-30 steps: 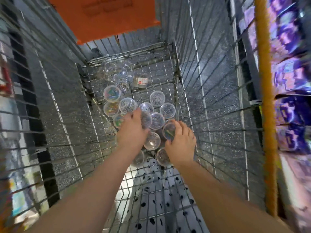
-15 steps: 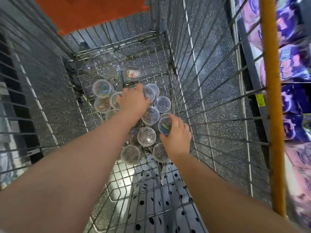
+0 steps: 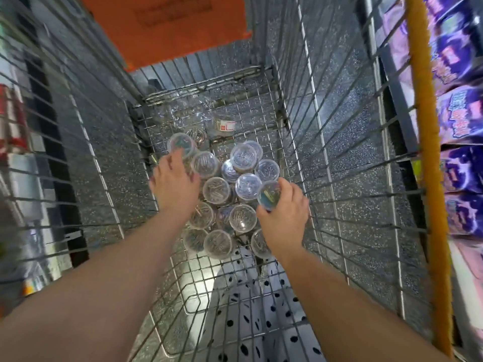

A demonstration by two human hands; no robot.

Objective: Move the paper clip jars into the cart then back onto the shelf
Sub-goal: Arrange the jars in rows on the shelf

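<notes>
The right hand's fingers (image 3: 284, 184) are curled round a small clear jar (image 3: 268, 196) with coloured paper clips inside, its lid tilted toward the camera. That jar sits at the right edge of the heap, just above the others, and the right hand (image 3: 286, 218) grips it from the near side. The left hand's fingers (image 3: 178, 158) stretch forward and a little apart, their tips against a jar with a coloured lid (image 3: 181, 145) and just beside the next clear one (image 3: 205, 165). Blur hides whether they hold anything. The left hand (image 3: 175, 188) lies palm down over the left side of the heap.

Around both hands the paper clip jars (image 3: 243, 218) stand crowded together, lids up, on the wire floor of the cart (image 3: 327, 163). One more jar with a red and white label (image 3: 225, 125) lies on its side farther off, near the cart's far end. An orange flap (image 3: 170, 30) hangs over that end. A yellow rail (image 3: 424, 131) runs down the right, with purple packets (image 3: 464, 113) on a shelf beyond it. Spotted cloth (image 3: 251, 312) shows through the near wires.
</notes>
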